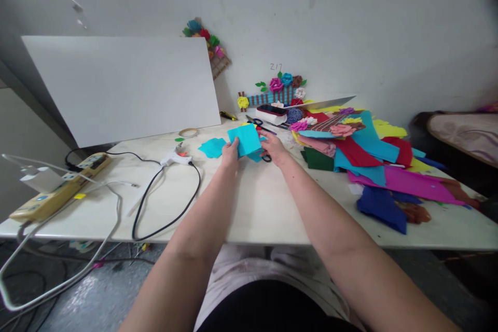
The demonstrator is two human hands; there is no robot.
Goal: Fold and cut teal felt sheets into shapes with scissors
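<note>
A turquoise paper square (pixel 245 139) is held up over the table, its left side pinched between the thumb and fingers of my left hand (pixel 230 151). At the right edge of the same square, my right hand (pixel 274 147) grips with bent fingers. A black scissor-like loop (pixel 266 158) shows just under my right hand; the rest of it is hidden. Cut turquoise paper pieces (pixel 212 148) lie left of my left hand, and another bit peeks out beneath the square. Behind the square rest black-handled scissors (pixel 255 121).
A white hot glue gun (pixel 175 158) with a black cable lies left, near a power strip (pixel 58 187) and a tape roll (pixel 188 133). Coloured crepe paper (pixel 361 150) is heaped right. A white board (pixel 128 88) leans on the wall; a phone (pixel 272 109) lies at the back.
</note>
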